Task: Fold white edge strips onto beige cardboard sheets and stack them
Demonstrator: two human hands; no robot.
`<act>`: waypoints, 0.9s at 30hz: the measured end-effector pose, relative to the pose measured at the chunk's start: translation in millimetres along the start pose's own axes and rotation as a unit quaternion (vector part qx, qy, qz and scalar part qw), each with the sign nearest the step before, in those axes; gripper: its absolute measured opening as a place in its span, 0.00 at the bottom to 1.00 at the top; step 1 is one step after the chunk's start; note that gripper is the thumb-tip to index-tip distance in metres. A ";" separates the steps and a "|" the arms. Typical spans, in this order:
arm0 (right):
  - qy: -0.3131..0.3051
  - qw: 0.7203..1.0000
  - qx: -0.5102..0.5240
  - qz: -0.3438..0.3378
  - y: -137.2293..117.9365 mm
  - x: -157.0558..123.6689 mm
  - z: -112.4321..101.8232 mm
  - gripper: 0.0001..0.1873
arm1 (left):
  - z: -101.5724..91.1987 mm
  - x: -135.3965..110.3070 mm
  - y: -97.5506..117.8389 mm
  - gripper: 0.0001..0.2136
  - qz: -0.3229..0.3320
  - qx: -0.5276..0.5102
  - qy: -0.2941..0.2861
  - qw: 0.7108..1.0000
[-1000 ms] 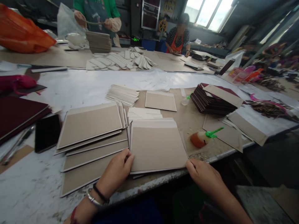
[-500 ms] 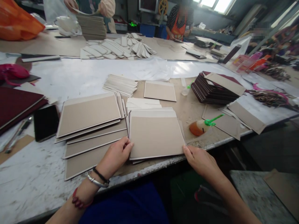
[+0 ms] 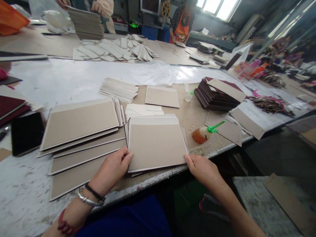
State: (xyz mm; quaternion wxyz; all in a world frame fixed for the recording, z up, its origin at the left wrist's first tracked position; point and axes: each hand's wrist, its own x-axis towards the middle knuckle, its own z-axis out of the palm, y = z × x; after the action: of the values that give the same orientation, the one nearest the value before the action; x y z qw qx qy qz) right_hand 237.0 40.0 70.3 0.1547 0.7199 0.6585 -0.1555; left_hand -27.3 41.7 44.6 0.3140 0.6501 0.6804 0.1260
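A small stack of grey cardboard sheets (image 3: 156, 144) lies at the near table edge. My left hand (image 3: 112, 169) rests at its left near corner, fingers curled against the stack's edge. At the right near corner my right hand (image 3: 201, 169) touches the stack with bent fingers. To the left, larger grey boards (image 3: 79, 121) lie fanned out in overlapping layers. An orange glue bottle with a green nozzle (image 3: 204, 133) lies on its side just right of the stack.
A dark phone (image 3: 26, 133) lies far left. Dark red covers (image 3: 217, 95) are piled at right, white strips (image 3: 119, 89) behind the boards. A single grey card (image 3: 162, 96) sits mid-table. Other people work at the far side beside a tall board stack (image 3: 85, 23).
The view has drifted, so everything sits a little further left. Both hands stay at the stack's near corners; the stack looks unchanged.
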 end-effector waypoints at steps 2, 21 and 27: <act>0.001 1.000 0.000 0.002 -0.6 0.3 0.3 0.25 | -0.3 0.7 0.4 0.11 0.000 0.006 -0.004 1.000; -0.020 0.999 0.025 0.014 1.5 6.0 4.6 0.26 | 0.7 2.5 1.3 0.09 0.000 -0.023 -0.024 0.999; -0.044 0.998 0.043 0.017 4.7 11.2 6.1 0.27 | 2.5 2.5 0.3 0.07 -0.001 -0.039 -0.008 0.999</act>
State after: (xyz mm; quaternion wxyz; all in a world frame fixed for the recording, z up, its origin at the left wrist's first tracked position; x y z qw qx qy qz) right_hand 242.5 47.0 60.1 0.1545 0.7293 0.6317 -0.2128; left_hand -25.5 43.6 42.2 0.3446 0.6381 0.6728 0.1465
